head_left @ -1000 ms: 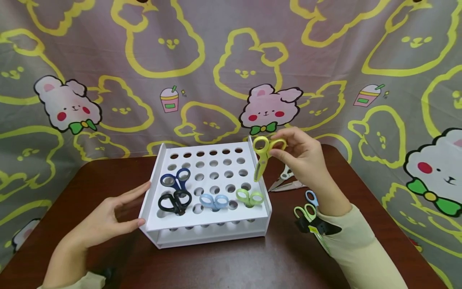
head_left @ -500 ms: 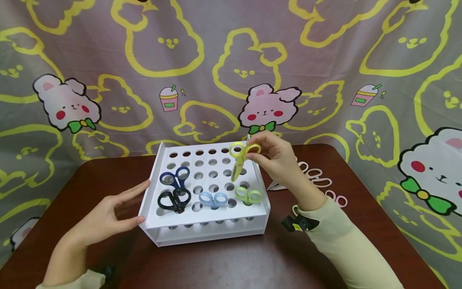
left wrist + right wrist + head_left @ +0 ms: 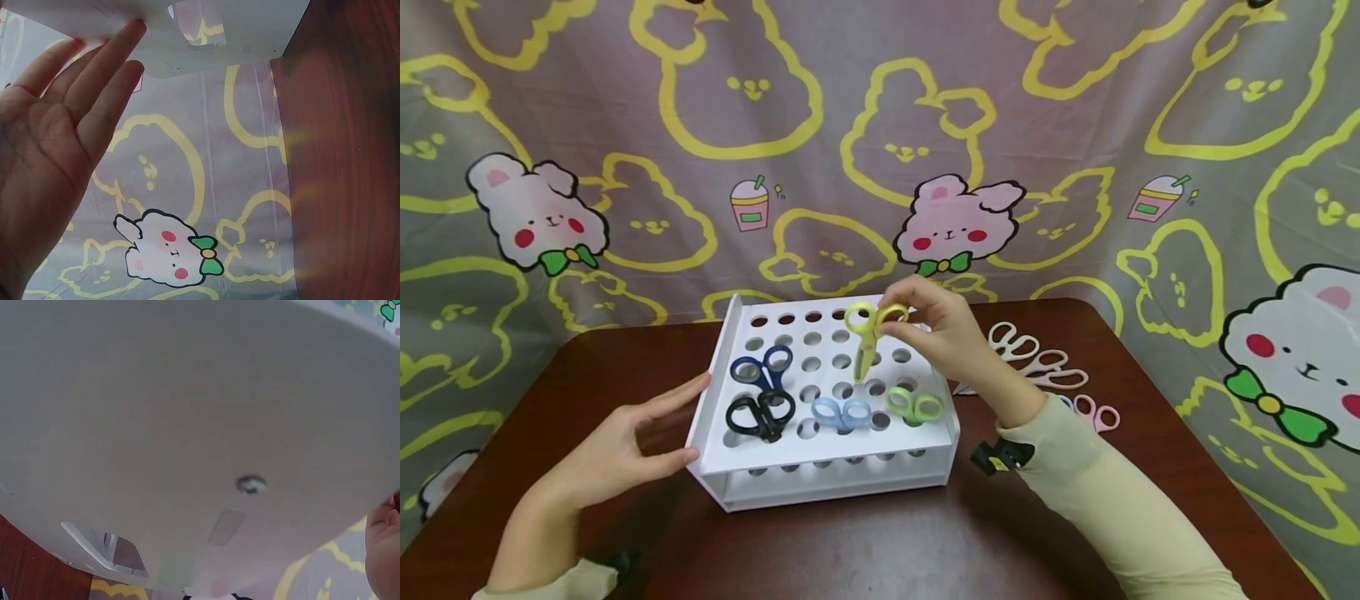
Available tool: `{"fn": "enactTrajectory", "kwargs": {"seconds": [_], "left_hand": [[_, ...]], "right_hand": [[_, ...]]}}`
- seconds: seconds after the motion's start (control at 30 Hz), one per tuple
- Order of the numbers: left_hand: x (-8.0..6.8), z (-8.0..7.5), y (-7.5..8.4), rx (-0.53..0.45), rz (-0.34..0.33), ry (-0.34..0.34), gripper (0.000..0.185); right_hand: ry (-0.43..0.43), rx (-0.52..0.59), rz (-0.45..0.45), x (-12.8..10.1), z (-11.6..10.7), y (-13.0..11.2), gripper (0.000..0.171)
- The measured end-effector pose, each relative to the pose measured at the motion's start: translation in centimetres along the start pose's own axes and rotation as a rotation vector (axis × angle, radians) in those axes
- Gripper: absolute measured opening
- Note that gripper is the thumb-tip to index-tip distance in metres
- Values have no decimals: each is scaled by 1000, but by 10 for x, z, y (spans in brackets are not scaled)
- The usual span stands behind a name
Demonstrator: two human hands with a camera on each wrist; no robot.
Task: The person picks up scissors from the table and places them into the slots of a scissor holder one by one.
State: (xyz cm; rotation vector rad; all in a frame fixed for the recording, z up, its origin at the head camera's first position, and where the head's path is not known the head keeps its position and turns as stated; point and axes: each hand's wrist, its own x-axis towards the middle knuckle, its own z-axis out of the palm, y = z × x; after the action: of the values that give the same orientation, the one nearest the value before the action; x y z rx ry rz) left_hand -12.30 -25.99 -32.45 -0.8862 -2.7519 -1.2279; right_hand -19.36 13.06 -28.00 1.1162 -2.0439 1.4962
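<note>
1. Grip at center: the right hand (image 3: 942,332) pinches one handle ring of the yellow scissors (image 3: 867,343) between thumb and fingers, leaving the other ring free.

2. Long axis near vertical, the yellow scissors hang rings up and tips down, with the tips leaning slightly left. They lie just to the left of the right hand, by far the nearer of the two.

3. Across the scene, the left hand (image 3: 616,454) clasps nothing, its fingers extended to the left wall of a white rack (image 3: 820,447), thumb toward the near corner.

4. Seen from the head, the blade overlaps the rack's perforated top, its tips appearing between two holes. Height above the board, or any contact, cannot be told; a pale surface fills most of the right-wrist view.

5. Around the blade, dark blue scissors (image 3: 767,379) and black scissors (image 3: 767,417) sit at the rack's left, with light blue scissors (image 3: 842,417) and green scissors (image 3: 914,408) along its near side, rings up.

6. Beyond the right forearm, pale scissors (image 3: 1037,369) and pink scissors (image 3: 1096,414) lie on a dark table (image 3: 790,550) before a rabbit-print curtain (image 3: 835,108).
</note>
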Motion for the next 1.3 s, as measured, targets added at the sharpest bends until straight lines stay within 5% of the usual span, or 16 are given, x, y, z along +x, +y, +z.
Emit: {"fn": "enactTrajectory", "kwargs": {"seconds": [1.3], "left_hand": [[0, 1, 0, -6, 20, 6, 83]], "right_hand": [[-328, -69, 69, 0, 26, 22, 16]]}}
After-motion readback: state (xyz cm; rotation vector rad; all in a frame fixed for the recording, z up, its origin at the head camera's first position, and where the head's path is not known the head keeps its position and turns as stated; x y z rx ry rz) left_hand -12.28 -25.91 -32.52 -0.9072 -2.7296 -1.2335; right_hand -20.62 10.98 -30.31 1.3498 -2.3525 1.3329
